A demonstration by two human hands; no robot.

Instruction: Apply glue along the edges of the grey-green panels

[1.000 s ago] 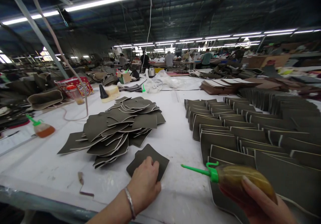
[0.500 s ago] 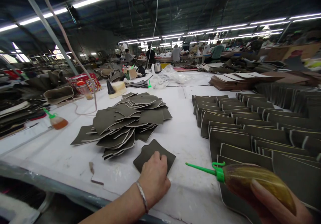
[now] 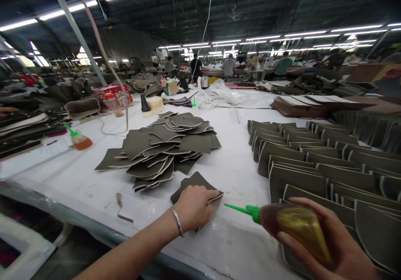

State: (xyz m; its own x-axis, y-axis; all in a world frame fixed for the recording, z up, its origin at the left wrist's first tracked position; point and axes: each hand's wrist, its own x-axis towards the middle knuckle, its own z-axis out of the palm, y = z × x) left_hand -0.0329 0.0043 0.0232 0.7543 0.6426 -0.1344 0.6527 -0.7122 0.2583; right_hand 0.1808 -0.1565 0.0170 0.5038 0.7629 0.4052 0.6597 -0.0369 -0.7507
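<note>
My left hand [image 3: 194,208], with a bracelet at the wrist, is on a dark olive flat piece [image 3: 187,182] on the white table. Its index finger stretches along the right corner while the other fingers curl under, and part of the piece is hidden beneath them. My right hand [image 3: 340,238] is closed around a squeeze bottle [image 3: 297,225] of amber liquid with a long green nozzle. The bottle is tilted, its tip just right of the piece and apart from it. Behind my left hand lies a loose pile of similar pieces [image 3: 163,144].
Rows of overlapping olive pieces [image 3: 294,175] cover the right side. At the left stand another green-tipped bottle [image 3: 79,140] and a red-capped jar [image 3: 112,103] by a hanging hose [image 3: 123,92]. A scrap strip [image 3: 120,209] lies near the front edge. Co-workers [image 3: 228,66] are far behind.
My left index finger has stretched out to the piece's right corner. The bottle has moved left in my right hand, its nozzle tip closer to the piece. The view has shifted slightly.
</note>
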